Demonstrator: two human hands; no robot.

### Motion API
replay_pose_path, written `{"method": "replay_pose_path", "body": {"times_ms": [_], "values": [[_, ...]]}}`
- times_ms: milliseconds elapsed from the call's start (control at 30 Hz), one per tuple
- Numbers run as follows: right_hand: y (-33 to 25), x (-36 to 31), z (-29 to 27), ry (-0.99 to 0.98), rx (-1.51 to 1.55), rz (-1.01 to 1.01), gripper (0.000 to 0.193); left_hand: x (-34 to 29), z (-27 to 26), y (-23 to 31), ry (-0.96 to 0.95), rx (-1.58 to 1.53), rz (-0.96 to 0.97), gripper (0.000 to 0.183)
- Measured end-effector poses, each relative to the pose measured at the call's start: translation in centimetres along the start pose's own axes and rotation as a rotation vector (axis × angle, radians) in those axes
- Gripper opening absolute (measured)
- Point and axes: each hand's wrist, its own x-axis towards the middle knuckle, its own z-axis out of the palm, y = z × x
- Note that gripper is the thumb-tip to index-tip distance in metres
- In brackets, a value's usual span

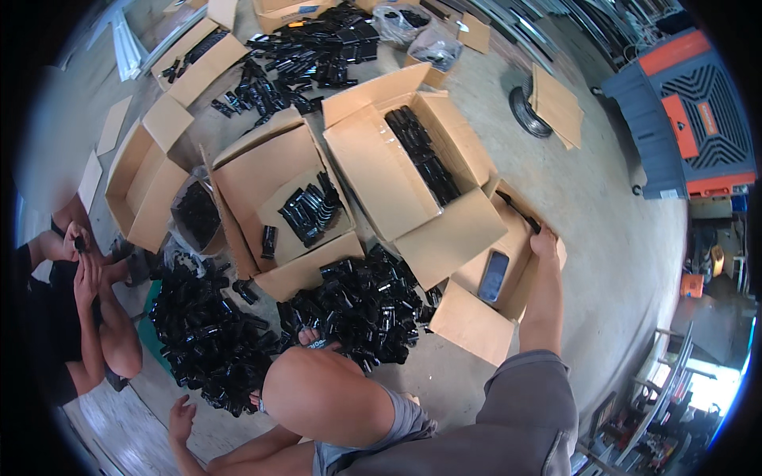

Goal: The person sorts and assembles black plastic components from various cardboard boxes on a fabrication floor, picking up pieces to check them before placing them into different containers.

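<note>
My right hand [544,243] reaches into a small open cardboard box [468,325] at the right. Its fingers are closed around the near end of a long, thin black piece [517,208], whose exact kind I cannot make out. A phone [494,276] lies in the same box, close to that hand. My left hand [182,419] is low at the left, fingers apart and nothing in it. Nearest to it is a heap of shiny black plastic parts [206,333]. A second heap of such parts [357,309] lies beyond my bent knee.
Two large open boxes stand ahead, one with some black parts [309,210], another with packed rows [421,155]. A seated co-worker's hands [83,258] hold a small dark piece at the left. More black parts [317,47] cover the floor behind. A grey-orange wheeled case [683,119] stands far right.
</note>
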Motion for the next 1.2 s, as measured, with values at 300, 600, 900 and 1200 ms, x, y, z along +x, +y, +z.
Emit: {"method": "replay_pose_path", "body": {"times_ms": [300, 600, 900, 1200], "values": [[-0.2, 2.1, 6.6, -0.065, -0.028, -0.089, 0.048, -6.4, -4.3, -14.3, 0.240, -0.087, -0.284, 0.048], [1.3, 6.9, 12.0, 0.050, -0.068, -0.182, 0.050, -8.2, -0.4, -14.1, 0.125, -0.260, -0.410, 0.050], [-14.3, -15.8, -1.9, 0.453, 0.703, -0.079, 0.058, -10.7, 1.2, -6.1, 0.272, -0.394, -0.104, 0.051], [-32.4, -33.1, -3.5, -0.014, 0.648, -0.918, 0.044, -14.2, 4.1, 7.1, 0.321, -0.422, 0.315, 0.053]]}}
